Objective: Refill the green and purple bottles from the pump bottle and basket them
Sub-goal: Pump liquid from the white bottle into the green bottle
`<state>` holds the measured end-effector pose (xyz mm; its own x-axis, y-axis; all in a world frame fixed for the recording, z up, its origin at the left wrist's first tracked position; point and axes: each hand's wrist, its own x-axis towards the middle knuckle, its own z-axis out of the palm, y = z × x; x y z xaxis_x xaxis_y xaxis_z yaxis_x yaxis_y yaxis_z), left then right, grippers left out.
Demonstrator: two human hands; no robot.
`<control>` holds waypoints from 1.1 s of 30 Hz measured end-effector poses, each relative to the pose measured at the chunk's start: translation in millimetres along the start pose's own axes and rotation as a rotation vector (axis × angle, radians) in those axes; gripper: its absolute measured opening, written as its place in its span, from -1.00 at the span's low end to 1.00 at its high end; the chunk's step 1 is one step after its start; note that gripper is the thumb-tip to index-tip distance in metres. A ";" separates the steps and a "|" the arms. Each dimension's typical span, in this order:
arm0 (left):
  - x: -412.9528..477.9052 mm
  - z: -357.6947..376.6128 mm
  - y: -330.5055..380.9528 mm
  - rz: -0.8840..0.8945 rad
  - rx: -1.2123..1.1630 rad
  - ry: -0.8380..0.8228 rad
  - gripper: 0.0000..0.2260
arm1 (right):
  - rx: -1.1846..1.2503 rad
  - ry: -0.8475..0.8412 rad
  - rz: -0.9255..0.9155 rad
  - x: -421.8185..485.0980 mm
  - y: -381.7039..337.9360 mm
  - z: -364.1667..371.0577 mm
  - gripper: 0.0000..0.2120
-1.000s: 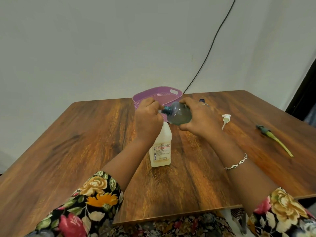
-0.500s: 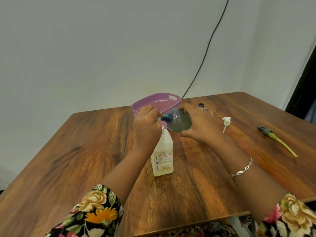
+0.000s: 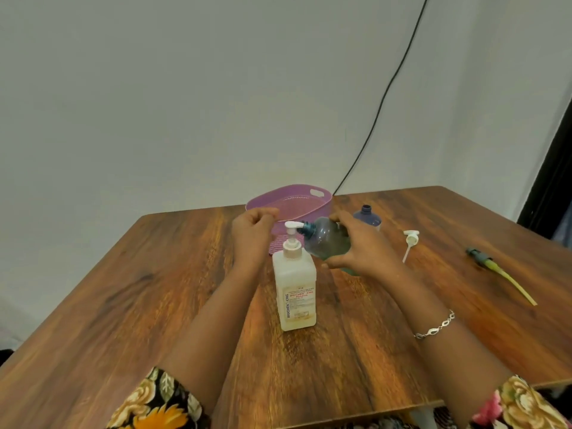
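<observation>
left hand (image 3: 252,235) has left the pump bottle (image 3: 295,292), loosely curled, empty (stroke likely done); right hand (image 3: 362,252) grips the green bottle (image 3: 325,239).

Behind the pump bottle (image 3: 295,292), my left hand (image 3: 253,233) covers the near wall of the basket (image 3: 297,196). To the pump bottle's right, my right hand (image 3: 362,249) wraps the green bottle (image 3: 325,239), hiding its base; beyond it, only the purple bottle (image 3: 366,213)'s neck and shoulder show. The pump bottle's fine label print is too small to read. My sleeves (image 3: 161,400) run off the lower edge.
</observation>
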<state>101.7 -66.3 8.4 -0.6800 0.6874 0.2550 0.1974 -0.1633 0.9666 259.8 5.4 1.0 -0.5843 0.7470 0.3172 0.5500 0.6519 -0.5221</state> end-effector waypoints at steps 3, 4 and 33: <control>8.9 -6.9 9.4 -0.130 0.054 -0.131 -0.85 | 0.044 0.006 0.017 0.8 -0.1 2.0 -0.32; 12.2 -6.7 13.0 -0.179 0.069 -0.193 -0.80 | 0.049 0.008 0.020 1.1 -0.4 1.8 -0.32; 70.4 29.4 49.8 -0.465 0.996 -0.704 -0.87 | 0.032 -0.055 0.034 9.7 7.9 3.0 -0.32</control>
<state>84.4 -5.2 73.8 -0.3720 0.8080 -0.4569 0.6868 0.5707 0.4501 256.7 17.4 -2.4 -0.5981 0.7596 0.2555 0.5513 0.6213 -0.5568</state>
